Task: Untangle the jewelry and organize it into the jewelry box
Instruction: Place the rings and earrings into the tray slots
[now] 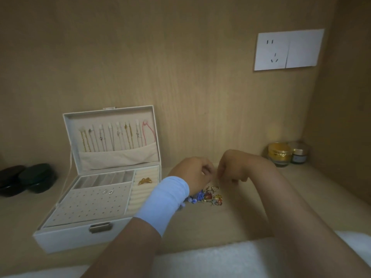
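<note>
Right of the open white jewelry box (96, 233), left grip (192, 173) and right grip (234, 169) pinch a thin, faint chain (216, 176); hard tugging could snap it.

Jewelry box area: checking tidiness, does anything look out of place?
A heap of tangled jewelry lies loose on the shelf right of the open jewelry box, not in it. The left hand and right hand pinch at its top.

A white jewelry box (66, 238) stands open, chains (112, 137) hanging in its upright lid, a gold butterfly piece (145, 181) on its ring rolls (138, 195); colourful tangled jewelry (209, 197) lies just right of it
</note>
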The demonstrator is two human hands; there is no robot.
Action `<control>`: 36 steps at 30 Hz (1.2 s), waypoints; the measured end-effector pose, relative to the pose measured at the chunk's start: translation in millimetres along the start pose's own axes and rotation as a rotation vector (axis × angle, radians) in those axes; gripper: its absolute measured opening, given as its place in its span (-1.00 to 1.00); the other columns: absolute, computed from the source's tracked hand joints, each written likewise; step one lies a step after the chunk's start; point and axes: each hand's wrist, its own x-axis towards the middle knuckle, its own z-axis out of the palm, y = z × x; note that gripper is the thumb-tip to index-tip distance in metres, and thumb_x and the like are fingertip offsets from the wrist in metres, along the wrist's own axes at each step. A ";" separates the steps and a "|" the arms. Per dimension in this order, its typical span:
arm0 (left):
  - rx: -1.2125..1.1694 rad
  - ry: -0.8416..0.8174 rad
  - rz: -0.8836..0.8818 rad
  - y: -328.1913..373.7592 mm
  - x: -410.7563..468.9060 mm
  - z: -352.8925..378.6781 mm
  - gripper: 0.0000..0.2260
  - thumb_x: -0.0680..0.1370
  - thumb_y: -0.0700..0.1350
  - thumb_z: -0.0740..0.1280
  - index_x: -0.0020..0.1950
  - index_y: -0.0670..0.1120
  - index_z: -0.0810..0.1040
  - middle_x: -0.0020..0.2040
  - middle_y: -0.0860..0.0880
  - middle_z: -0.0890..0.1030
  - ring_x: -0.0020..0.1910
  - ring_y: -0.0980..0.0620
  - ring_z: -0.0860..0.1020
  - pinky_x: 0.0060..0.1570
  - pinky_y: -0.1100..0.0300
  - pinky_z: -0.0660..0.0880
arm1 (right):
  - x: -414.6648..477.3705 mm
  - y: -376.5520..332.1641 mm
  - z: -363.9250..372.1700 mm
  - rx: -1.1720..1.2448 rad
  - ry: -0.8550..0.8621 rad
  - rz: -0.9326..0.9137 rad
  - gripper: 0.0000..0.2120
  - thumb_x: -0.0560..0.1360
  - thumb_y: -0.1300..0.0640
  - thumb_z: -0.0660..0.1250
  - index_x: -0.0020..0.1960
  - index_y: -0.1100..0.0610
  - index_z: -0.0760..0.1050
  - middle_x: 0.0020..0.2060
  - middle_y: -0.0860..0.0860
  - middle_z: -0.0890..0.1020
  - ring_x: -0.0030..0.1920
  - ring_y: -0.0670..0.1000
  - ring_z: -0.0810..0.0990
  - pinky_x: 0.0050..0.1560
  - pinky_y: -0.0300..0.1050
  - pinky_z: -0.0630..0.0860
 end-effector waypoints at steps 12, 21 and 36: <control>-0.543 0.301 -0.149 -30.3 -39.2 -59.9 -0.87 0.41 -0.19 0.54 -0.14 0.01 0.67 -0.27 0.04 0.68 -0.31 0.12 0.61 -0.23 0.23 0.53 | -16.2 -62.7 1.4 0.725 0.177 -0.354 -0.89 0.46 0.27 0.50 -0.01 0.18 0.68 -0.24 0.06 0.74 -0.50 -0.05 0.54 -0.53 -0.22 0.39; -0.860 0.300 -0.192 -59.7 -87.7 -78.6 -0.92 0.52 -0.25 0.41 -0.03 -0.12 0.67 -0.28 -0.02 0.67 -0.31 0.07 0.52 -0.34 0.25 0.45 | -27.3 -97.6 16.8 0.825 0.015 -0.428 -0.89 0.50 0.23 0.46 0.00 0.11 0.71 -0.18 0.04 0.74 -0.47 -0.04 0.54 -0.51 -0.23 0.38; -0.831 0.221 -0.202 -80.3 -107.2 -98.8 -0.87 0.60 -0.11 0.32 0.05 -0.08 0.66 -0.14 -0.08 0.70 -0.29 0.03 0.54 -0.37 0.21 0.38 | -29.2 -118.6 39.6 0.825 0.042 -0.408 -0.89 0.48 0.22 0.49 -0.01 0.10 0.72 -0.15 0.08 0.74 -0.45 -0.06 0.56 -0.51 -0.24 0.37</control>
